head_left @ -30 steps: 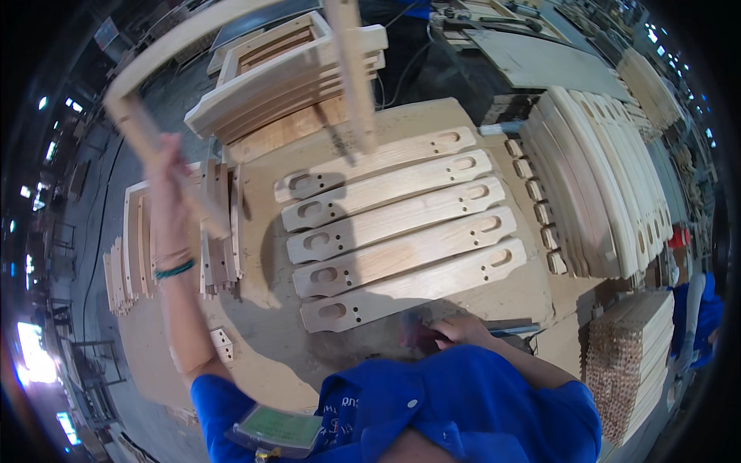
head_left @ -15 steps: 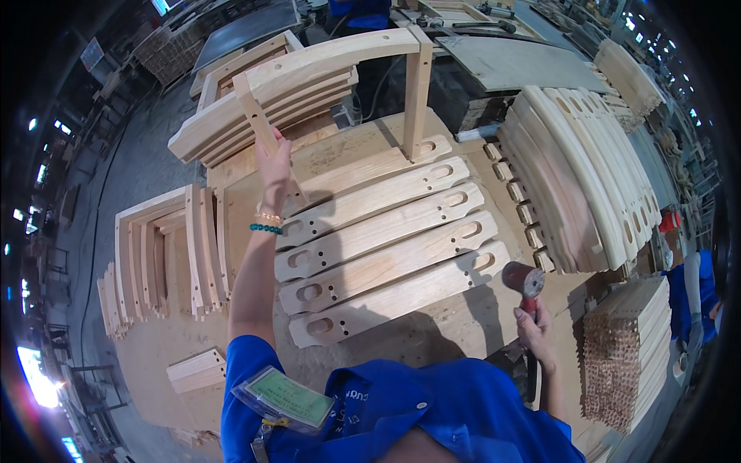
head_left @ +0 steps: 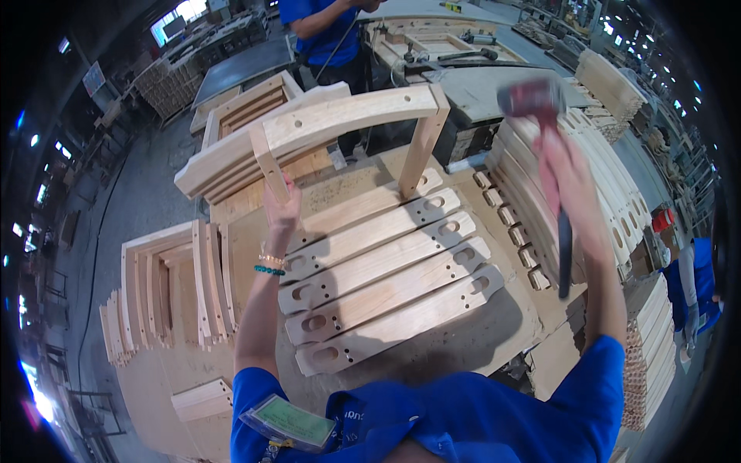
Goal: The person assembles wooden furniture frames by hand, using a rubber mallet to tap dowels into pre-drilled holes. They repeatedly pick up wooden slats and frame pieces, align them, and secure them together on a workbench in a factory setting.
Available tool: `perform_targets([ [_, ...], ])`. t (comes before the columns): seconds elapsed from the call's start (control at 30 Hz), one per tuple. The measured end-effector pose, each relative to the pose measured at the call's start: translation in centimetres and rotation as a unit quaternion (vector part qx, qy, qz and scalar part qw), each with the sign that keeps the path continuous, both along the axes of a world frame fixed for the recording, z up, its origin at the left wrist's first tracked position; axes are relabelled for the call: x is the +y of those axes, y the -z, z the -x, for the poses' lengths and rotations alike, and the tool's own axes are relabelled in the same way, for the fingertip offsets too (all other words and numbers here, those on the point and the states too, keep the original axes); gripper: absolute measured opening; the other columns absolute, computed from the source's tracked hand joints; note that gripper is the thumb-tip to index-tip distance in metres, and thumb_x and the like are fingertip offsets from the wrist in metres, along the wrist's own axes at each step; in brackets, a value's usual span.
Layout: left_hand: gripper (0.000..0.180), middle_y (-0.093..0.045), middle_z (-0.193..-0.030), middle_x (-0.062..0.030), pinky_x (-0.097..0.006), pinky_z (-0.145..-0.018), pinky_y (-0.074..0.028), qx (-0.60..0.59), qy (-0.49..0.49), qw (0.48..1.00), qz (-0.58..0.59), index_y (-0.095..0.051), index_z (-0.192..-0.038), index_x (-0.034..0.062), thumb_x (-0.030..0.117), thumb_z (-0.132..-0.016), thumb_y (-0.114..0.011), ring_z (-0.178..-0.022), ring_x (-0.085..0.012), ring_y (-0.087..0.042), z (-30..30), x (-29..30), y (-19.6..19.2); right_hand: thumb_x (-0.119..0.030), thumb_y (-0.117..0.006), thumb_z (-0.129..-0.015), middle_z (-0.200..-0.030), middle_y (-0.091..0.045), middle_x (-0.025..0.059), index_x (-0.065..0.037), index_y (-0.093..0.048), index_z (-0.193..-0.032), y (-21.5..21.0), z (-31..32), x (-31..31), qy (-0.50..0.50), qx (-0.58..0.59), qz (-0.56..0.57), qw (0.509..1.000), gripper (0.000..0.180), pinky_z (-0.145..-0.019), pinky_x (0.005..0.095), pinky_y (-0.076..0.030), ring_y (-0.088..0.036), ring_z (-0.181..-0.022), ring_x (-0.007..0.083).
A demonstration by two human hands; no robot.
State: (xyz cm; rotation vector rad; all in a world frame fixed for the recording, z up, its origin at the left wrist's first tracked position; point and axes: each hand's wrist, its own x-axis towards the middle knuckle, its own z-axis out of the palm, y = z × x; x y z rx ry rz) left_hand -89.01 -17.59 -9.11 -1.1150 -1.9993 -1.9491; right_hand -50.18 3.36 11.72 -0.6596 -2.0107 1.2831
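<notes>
My left hand [head_left: 282, 204] is closed around the near left leg of a pale wooden frame. The frame has a curved top rail [head_left: 347, 116] and a right leg [head_left: 423, 150], whose foot meets the farthest of several flat wooden slats [head_left: 390, 282] with oval cut-outs and small holes. The left leg's foot is hidden by my hand and wrist. Raised at the right, my right hand [head_left: 570, 174] grips a mallet [head_left: 564, 255]. Its red-and-dark head, smeared by motion, is up and its black handle points down. The mallet is apart from the frame.
Curved wooden pieces [head_left: 208, 278] stand at the left, and a short block [head_left: 202, 399] lies nearer. Stacked slats [head_left: 532, 185] rise at the right, beside a row of small wooden blocks [head_left: 509, 220]. Beyond the bench, another person [head_left: 328, 38] in blue stands near stacked frames [head_left: 255, 108].
My right hand has swung the mallet up and forward from beside my body. The frame, slats and bench sit lower in view. The person at the back shows more.
</notes>
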Motion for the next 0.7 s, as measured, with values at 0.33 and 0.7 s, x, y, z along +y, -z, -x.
perform_targets([
  [0.33,0.023,-0.051,-0.083,-0.001,-0.026,-0.072,-0.045,-0.007,-0.018,0.998,0.067,-0.051,-0.1,0.0069,0.008,-0.079,-0.061,-0.076,-0.0112,-0.05,-0.4,-0.1,-0.9,-0.055,-0.044,-0.094,-0.069,-0.05,0.0044,-0.005,-0.054,-0.108,0.9,10.6,5.4,-0.013,-0.168,-0.075,0.983,0.053,-0.038,0.0308,-0.037,-0.045,-0.046,0.0133],
  [0.7,0.027,-0.053,-0.086,-0.0032,-0.03,-0.074,-0.047,-0.004,-0.012,0.996,0.089,-0.05,-0.101,0.0068,0.009,-0.077,-0.062,-0.079,-0.0142,-0.053,-0.7,-0.7,-1.8,-0.049,-0.045,-0.096,-0.06,-0.046,-0.0023,-0.004,-0.051,-0.091,2.3,10.3,4.1,0.041,-0.086,-0.121,0.988,0.045,-0.038,0.0258,-0.032,-0.041,-0.042,0.0087],
])
